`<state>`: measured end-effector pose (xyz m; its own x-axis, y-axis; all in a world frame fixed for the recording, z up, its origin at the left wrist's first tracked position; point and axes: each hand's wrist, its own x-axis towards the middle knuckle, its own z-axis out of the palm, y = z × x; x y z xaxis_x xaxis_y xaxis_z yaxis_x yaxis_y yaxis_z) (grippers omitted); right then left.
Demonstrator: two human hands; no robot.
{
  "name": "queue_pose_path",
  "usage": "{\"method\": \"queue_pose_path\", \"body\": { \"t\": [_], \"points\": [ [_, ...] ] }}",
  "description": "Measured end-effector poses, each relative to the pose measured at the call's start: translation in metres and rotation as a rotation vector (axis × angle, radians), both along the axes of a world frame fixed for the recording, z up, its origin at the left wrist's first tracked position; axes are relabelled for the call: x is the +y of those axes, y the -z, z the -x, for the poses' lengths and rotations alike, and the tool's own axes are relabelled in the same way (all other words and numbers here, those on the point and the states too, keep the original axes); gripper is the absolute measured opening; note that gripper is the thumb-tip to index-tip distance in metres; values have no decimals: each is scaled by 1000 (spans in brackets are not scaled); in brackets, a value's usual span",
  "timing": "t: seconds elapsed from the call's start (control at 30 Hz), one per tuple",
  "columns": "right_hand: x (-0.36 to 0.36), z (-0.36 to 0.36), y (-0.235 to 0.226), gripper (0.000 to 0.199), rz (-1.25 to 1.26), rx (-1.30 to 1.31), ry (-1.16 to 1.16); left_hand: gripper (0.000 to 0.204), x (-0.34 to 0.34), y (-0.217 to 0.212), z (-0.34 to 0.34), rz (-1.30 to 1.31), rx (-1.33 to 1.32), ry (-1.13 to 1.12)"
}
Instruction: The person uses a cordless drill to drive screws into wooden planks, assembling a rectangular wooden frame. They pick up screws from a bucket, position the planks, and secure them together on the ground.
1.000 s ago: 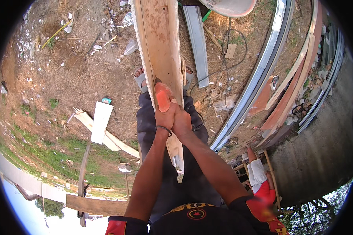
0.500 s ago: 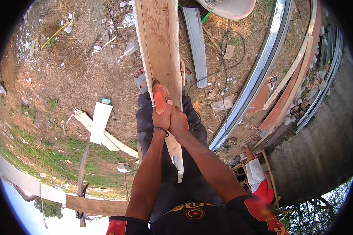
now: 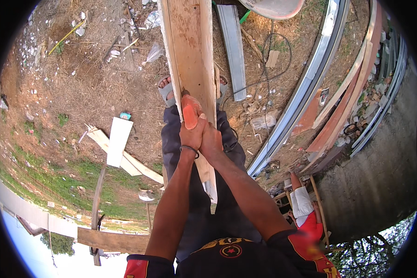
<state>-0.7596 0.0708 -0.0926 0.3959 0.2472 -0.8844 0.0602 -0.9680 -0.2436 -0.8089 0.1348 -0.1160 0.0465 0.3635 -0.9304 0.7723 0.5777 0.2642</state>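
Observation:
A long wooden channel, with a flat bottom and two raised side boards, runs away from me between my legs. Inside it, close to the left side board, an orange power drill points away with its dark tip against the wood. My left hand is wrapped round the drill's body and handle. Pressed against it from the right, my right hand also closes round the drill's grip. The fingers of both hands overlap, and most of the handle is hidden under them.
A grey metal channel piece and a black cable lie right of the wood. Long metal profiles curve along the right side. A white board rests on scrap planks at left. Another person is at the lower right.
The whole view has shifted slightly. Both hands stay closed on the drill, and its tip remains at about the same spot on the wood.

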Motion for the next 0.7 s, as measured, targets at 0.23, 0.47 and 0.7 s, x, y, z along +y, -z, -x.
{"method": "queue_pose_path", "body": {
  "t": [0.23, 0.47, 0.7],
  "points": [
    [2, -5, -2, 38, -7, 17, -19, 66, 4, -2, -4, -3, 38, 45],
    [1, 0, 2, 37, -18, -15, -7, 66, 10, -6, -9, -13, 77, 122],
    [-5, 15, 9, 34, -51, -94, 36, 66, 20, -15, -11, 20, 92, 240]
  ]
}}
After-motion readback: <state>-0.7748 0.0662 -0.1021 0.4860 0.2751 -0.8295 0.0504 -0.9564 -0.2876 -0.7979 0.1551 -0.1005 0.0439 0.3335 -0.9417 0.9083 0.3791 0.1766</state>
